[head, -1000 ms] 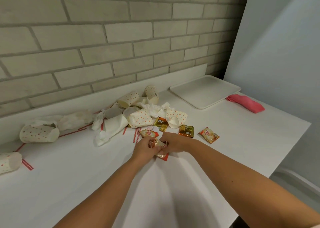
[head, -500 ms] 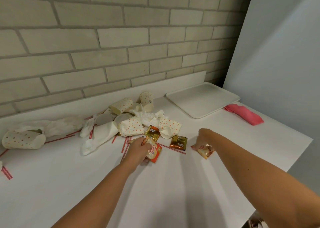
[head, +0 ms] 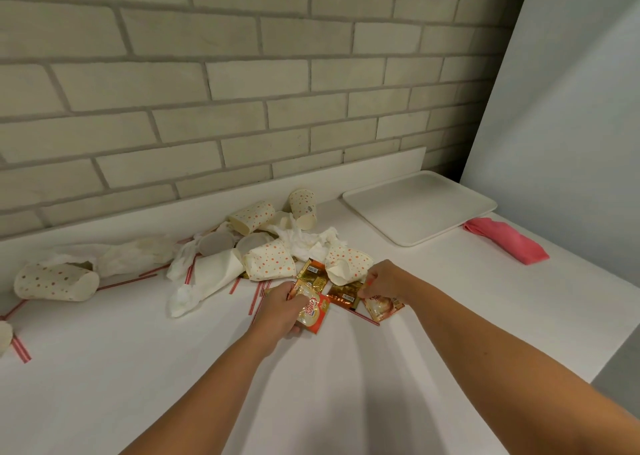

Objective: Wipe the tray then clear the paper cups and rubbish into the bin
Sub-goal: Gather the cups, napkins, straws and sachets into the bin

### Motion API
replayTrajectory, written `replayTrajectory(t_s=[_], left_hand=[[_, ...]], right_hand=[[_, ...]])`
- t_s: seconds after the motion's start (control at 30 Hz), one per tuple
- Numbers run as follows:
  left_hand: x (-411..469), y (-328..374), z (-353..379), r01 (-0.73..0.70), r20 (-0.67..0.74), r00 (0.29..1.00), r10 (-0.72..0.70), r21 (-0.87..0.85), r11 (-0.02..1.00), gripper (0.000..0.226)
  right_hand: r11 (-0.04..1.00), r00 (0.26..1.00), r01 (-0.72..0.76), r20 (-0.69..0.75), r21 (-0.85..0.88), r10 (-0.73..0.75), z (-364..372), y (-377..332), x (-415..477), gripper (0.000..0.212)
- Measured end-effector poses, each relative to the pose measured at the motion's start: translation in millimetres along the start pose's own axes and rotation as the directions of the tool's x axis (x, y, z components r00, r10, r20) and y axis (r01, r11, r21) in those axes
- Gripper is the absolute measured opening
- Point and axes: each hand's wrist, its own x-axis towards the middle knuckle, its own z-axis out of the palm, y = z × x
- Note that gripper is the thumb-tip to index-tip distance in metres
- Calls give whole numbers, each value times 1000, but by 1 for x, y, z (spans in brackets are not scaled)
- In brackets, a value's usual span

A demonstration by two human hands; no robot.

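Note:
My left hand (head: 282,311) grips a red and white sachet (head: 313,312) just above the counter. My right hand (head: 386,283) holds a second sachet (head: 382,307) and reaches onto a gold sachet (head: 346,293) lying beside it. Behind them lies a heap of spotted paper cups (head: 268,259), crumpled napkins (head: 304,238) and striped straws (head: 258,297). A white tray (head: 420,207) rests at the back right with nothing on it. No bin shows in the head view.
A folded pink cloth (head: 505,240) lies right of the tray. Another spotted cup (head: 57,281) and tissue (head: 114,253) sit at the far left against the brick wall. The counter edge (head: 588,361) drops off at the right.
My right hand has carried its sachet left, from the open counter to the gold sachet. My left hand kept hold of its sachet and barely moved. The camera tilted upward.

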Motion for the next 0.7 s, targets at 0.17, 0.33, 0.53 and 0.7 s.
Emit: replayTrajectory(t_s=[0.17,0.33,0.53,0.7], left_hand=[[3,-1,-6,13,15,1000,-13,-3,1000,23],[4,-4,-5,19,28,999,-19,4,1000,26],[5,-7,-6,14,44,999,-13,-9,1000,27],[7,-8,-5,27,34,999,-26,-17,1000,27]], right_hand=[[986,996,-81,38,147,77,6,-11,6,43],[997,993,-73,-90,26,75,24,-22,8,55],[998,996,-28,-79,52,32,35,-23,8,37],[998,996,66,-69,10,-65,31,-20,7,39]])
